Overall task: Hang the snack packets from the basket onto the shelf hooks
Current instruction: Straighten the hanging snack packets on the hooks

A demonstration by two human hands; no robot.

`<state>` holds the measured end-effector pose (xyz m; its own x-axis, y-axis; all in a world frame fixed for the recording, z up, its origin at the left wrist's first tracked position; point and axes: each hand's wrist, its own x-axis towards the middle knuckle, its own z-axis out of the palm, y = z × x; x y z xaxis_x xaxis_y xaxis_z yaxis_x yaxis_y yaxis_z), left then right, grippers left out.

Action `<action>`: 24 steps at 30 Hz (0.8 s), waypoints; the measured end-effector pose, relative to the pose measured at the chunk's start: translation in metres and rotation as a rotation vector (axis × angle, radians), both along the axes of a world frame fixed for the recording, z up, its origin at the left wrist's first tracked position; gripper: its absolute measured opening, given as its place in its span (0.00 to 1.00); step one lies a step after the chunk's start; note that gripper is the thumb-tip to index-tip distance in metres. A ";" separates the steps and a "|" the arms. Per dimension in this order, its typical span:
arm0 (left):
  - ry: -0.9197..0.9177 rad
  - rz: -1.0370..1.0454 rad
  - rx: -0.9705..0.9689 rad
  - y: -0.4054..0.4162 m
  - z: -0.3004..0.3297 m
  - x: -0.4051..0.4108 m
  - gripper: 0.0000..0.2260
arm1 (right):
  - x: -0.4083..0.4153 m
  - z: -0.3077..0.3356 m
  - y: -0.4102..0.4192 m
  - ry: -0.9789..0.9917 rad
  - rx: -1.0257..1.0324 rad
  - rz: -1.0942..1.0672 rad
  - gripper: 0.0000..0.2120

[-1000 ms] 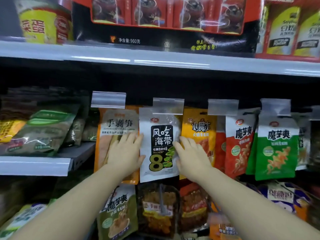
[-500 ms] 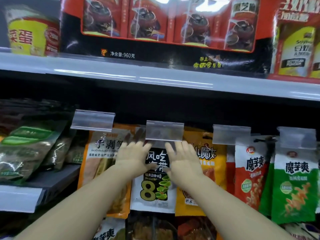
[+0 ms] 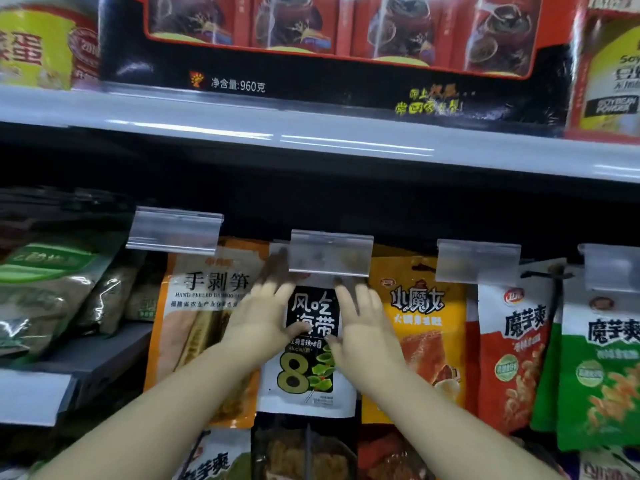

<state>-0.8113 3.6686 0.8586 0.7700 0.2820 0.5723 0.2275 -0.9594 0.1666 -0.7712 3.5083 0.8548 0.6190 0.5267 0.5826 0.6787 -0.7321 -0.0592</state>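
**Two hands at a hanging seaweed packet**

A white and black seaweed packet hangs under a clear label holder, between an orange bamboo shoot packet and a yellow packet. The left hand and right hand press its upper edges, fingers straight and released, reaching up behind the holder.
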 end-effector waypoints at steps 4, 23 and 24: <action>-0.300 -0.128 -0.403 -0.007 -0.042 -0.007 0.39 | -0.010 -0.044 0.002 0.231 0.248 0.060 0.39; -0.266 -0.333 -0.968 0.017 -0.067 -0.001 0.08 | 0.011 -0.067 0.009 0.653 0.502 0.165 0.39; -0.245 -0.283 -0.885 0.017 -0.068 0.001 0.10 | 0.010 -0.068 0.009 0.649 0.497 0.159 0.39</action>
<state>-0.8104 3.6861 0.7902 0.7629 0.5115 0.3954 -0.1306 -0.4771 0.8691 -0.7610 3.5175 0.7869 0.8518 0.4117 0.3239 0.4918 -0.4154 -0.7653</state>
